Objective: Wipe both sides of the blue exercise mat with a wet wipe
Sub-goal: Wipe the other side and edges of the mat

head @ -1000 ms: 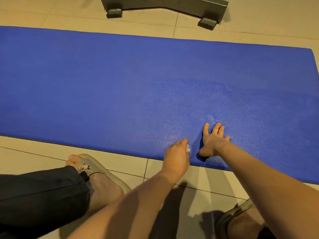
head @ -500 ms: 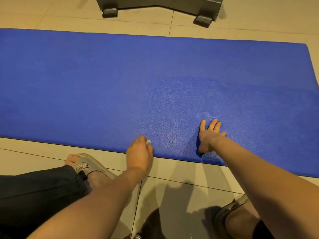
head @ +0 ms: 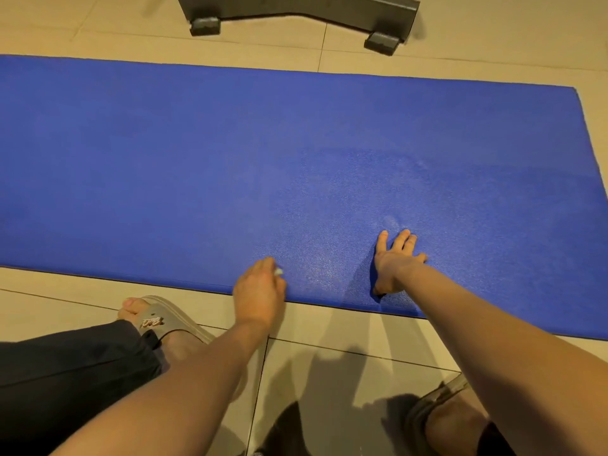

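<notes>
Grey sandals point(head: 171, 319) were seen nearest, planted on the tiled floor point(head: 329, 363). Just beyond, at the near edge of the blue exercise mat point(head: 230, 166), which was spread flat on the tiles, a white wet wipe point(head: 279, 271) was pinched in the curled left hand point(head: 260, 296), while the right hand point(head: 394, 261) was pressed flat with fingers spread, apart from it. Farthest off, a dark metal base point(head: 296, 8) was set beyond the mat.

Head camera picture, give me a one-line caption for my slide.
Left hand holds a wet wipe at the near edge of the blue mat while the right hand presses flat on it.
</notes>
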